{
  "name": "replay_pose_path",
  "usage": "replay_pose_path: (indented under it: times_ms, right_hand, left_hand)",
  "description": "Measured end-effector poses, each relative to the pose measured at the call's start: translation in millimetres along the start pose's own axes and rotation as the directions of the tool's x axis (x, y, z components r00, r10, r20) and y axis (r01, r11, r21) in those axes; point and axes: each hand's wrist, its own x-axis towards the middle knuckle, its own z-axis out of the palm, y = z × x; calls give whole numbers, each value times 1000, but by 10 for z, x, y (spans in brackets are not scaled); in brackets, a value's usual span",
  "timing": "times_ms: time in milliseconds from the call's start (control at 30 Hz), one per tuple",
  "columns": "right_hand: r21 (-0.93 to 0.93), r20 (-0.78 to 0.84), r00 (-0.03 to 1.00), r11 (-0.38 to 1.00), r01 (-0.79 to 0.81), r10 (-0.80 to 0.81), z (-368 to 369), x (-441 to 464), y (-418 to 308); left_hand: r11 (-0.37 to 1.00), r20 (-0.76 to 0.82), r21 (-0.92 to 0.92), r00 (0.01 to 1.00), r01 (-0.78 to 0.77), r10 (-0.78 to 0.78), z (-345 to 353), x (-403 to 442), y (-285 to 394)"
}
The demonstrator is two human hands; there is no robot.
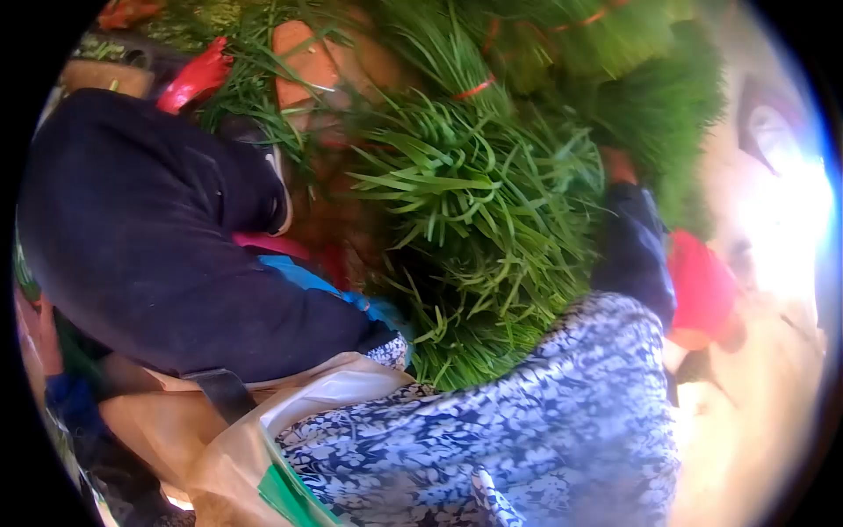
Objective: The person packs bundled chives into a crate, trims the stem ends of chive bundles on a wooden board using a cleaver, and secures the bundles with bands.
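Large bunches of long, flat green leaves [457, 180], like garlic chives, stand in front of my floral top. At their right side is my right hand [619, 165], coming out of a dark sleeve. Leaves cover its fingers, so its grip does not show. At the far left edge, a bare hand [50, 342] above a blue sleeve hangs beside the dark trouser leg; it looks like my left hand, but its fingers are blurred. An orange-red band [474, 87] ties one bunch.
More banded green bunches [606, 39] stand at the back. A red glove [195, 79] lies beyond the bent knee [97, 123], near loose leaves and an orange brick-like block [303, 61]. A shoe [279, 189] rests beside them. Something red [700, 285] is at the right.
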Motion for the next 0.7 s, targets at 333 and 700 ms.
replay_pose_path:
  times_ms: [333,700]
  right_hand:
    - [16,360,925,992,123,-120,-252,109,-78]
    - [-48,283,943,980,195,-174,-2102,-491,-1750]
  left_hand:
    - [1000,-10,3,1000,1,-1,-30,66,18]
    - [1000,-25,-11,1000,-6,6,-23,96,-108]
